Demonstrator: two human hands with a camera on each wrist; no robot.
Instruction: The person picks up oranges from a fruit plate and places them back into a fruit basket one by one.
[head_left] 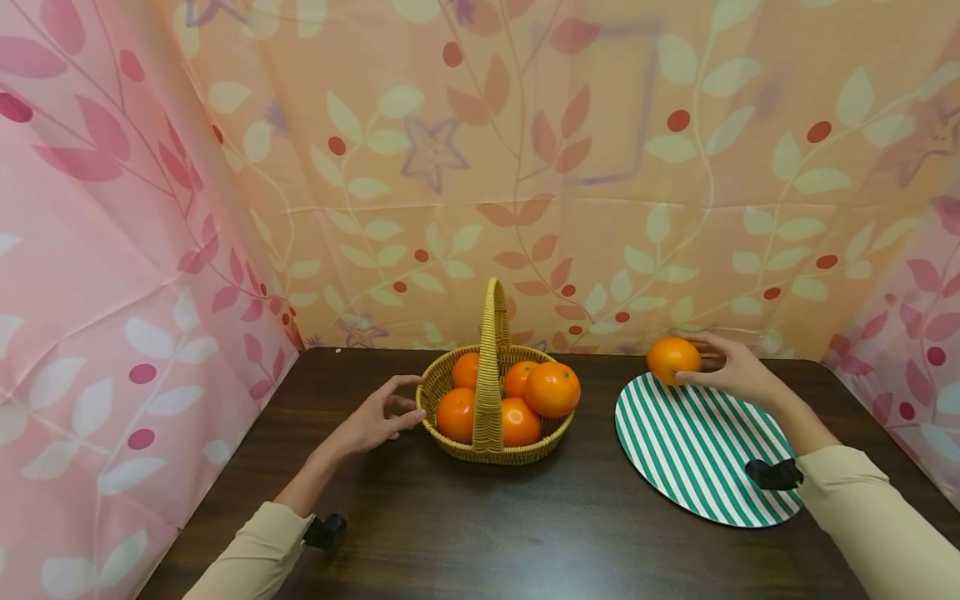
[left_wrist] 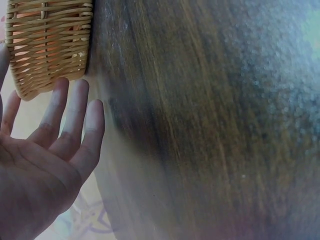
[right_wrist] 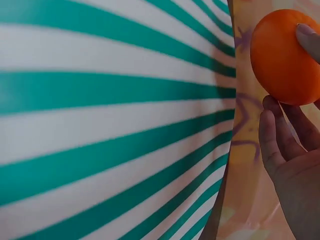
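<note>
In the head view my right hand [head_left: 731, 367] holds an orange [head_left: 673, 360] above the far edge of a round green-and-white striped placemat [head_left: 697, 450]. The right wrist view shows my thumb and fingers [right_wrist: 289, 132] around the orange [right_wrist: 282, 60], held off the mat. A yellow wicker basket [head_left: 489, 454] with a tall handle stands mid-table and contains several oranges; one orange [head_left: 552, 389] sits highest, at the right rim. My left hand [head_left: 378, 414] touches the basket's left side with thumb and forefinger. In the left wrist view its other fingers [left_wrist: 75, 107] spread loosely below the basket [left_wrist: 50, 55].
The dark wooden table [head_left: 480, 533] carries the basket and the mat. Floral curtains [head_left: 480, 167] hang behind it, with pink ones [head_left: 97, 333] at the sides. Dark wrist-worn pieces [head_left: 324, 531] stick out by both cuffs.
</note>
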